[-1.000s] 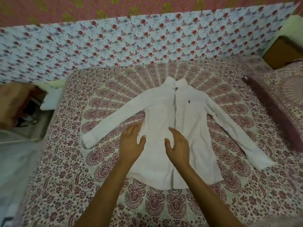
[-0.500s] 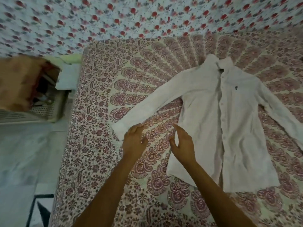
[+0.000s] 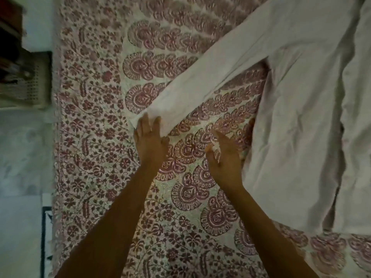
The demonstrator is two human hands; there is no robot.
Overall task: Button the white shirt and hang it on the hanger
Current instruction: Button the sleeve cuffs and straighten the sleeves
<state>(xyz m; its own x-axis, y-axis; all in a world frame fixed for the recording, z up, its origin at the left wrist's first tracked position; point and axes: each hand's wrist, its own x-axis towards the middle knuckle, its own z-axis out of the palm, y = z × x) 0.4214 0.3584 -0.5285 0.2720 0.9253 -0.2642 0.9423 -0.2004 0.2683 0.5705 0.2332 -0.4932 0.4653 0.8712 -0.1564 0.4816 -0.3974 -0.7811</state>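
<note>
The white shirt [image 3: 297, 125] lies flat on the patterned bedspread, its body at the right and one long sleeve [image 3: 202, 81] stretched down to the left. My left hand [image 3: 149, 141] is at the sleeve's cuff, fingers spread and touching the cuff's end. My right hand [image 3: 222, 157] hovers open over the bedspread between the cuff and the shirt's left edge, holding nothing. No hanger is in view.
The bedspread [image 3: 100, 157] with a maroon floral print covers the bed; its left edge runs down the frame's left side. Beyond it are pale floor [image 3: 22, 157] and a white perforated basket [image 3: 26, 85] at the upper left.
The view has swung left and closer. Both hands moved left off the shirt's body; my left hand now touches the sleeve cuff.
</note>
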